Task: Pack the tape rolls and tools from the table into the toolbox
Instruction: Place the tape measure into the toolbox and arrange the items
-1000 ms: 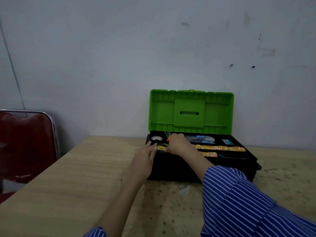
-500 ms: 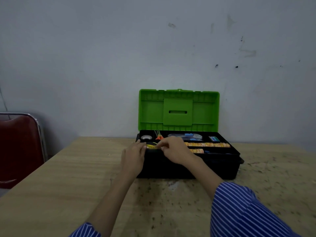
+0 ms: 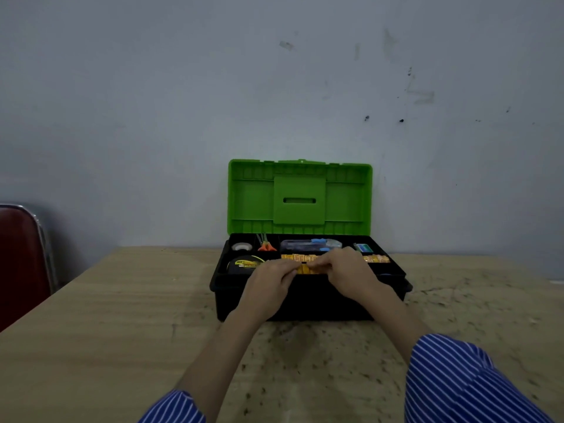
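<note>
A black toolbox (image 3: 238, 300) stands on the wooden table with its green lid (image 3: 300, 196) raised against the wall. Its tray holds a tape roll (image 3: 242, 246), orange-handled tools (image 3: 266, 245), a clear case with blue parts (image 3: 308, 245), a small green item (image 3: 363, 247) and a black and yellow tape measure (image 3: 245, 264). My left hand (image 3: 268, 282) and my right hand (image 3: 348, 273) meet over the front of the tray. Both pinch a yellow strip-like item (image 3: 303, 268) between their fingertips. More yellow pieces (image 3: 377, 258) lie to the right.
A red chair with a metal frame (image 3: 21, 261) stands at the left table edge. The wall runs right behind the toolbox. Bare wooden table top (image 3: 122, 315) lies in front and on both sides.
Both hands have shifted right along the tray's front, from beside the tape roll to the middle, uncovering the tape measure. The view has turned slightly left to right.
</note>
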